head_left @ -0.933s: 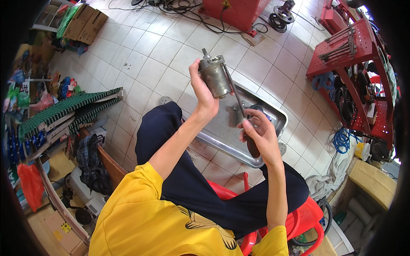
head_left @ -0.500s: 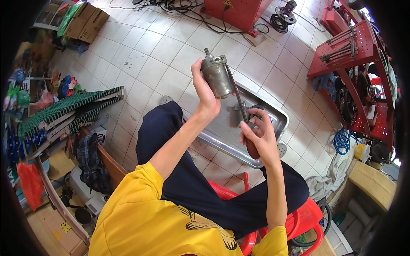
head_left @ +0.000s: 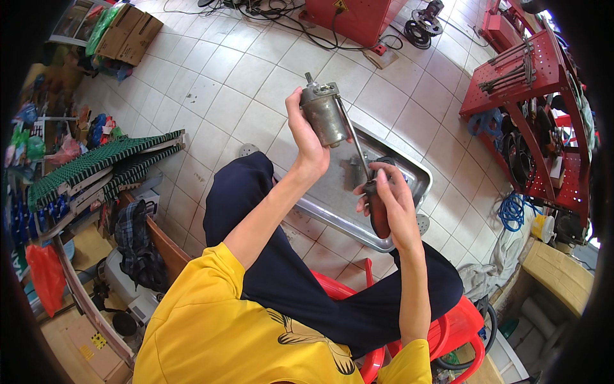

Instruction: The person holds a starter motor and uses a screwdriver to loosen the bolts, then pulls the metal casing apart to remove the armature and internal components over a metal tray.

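Observation:
My left hand (head_left: 309, 142) is wrapped round a small cylindrical starter motor (head_left: 327, 121), tarnished metal with a short shaft pointing up at its top. A screwdriver (head_left: 379, 214) with a dark reddish-brown handle is in my right hand (head_left: 398, 205), closed about the handle with the thumb along it. The long shank slants up and left beside the motor, its tip near the motor's upper edge; whether it sits in a screw head is too small to tell. Below both hands lies a shiny metal tray (head_left: 332, 221), holding a dark metal part (head_left: 353, 173) partly hidden behind the screwdriver.
A red pegboard tool stand (head_left: 486, 89) with wrenches is at the right, near a coiled blue hose (head_left: 510, 212). Folded green woven loungers (head_left: 105, 166) lie at the left. Cardboard boxes (head_left: 131, 38) and a red machine (head_left: 348, 22) with cables stand farther off. I sit over a red plastic chair (head_left: 457, 326).
My right hand's fingers and thumb have shifted round the screwdriver handle, showing more of it. The left hand and the motor have hardly moved.

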A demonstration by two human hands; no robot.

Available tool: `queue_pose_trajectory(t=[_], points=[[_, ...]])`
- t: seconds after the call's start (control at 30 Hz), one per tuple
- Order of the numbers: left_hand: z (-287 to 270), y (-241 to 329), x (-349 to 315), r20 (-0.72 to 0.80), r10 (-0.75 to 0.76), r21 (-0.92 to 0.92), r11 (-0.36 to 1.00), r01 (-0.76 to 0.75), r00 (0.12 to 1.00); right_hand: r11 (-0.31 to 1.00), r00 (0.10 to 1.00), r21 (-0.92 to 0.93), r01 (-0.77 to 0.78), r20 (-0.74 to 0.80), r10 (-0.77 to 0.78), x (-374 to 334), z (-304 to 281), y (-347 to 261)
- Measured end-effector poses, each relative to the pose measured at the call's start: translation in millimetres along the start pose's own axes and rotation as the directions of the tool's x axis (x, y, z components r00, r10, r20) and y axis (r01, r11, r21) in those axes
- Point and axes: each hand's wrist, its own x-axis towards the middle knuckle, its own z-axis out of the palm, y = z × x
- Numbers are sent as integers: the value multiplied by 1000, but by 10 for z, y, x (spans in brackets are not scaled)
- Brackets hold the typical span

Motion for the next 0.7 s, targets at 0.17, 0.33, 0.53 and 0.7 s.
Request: queue_pose_trajectory(t=[0.17,0.33,0.53,0.7], points=[[57,15,-56,17,-25,15,1000,25,1000,997,998,-56,59,-34,-61,-45,34,19],[-25,-59,19,-35,-3,-10,1000,3,999,994,996,-106,39,-76,-47,-46,35,66],[50,8,-53,21,-25,13,1000,25,999,996,1000,85,-11,-16,12,-21,37,-21],[54,57,-88,116,-59,64,997,52,992,991,998,-121,52,-18,-54,-24,65,67]])
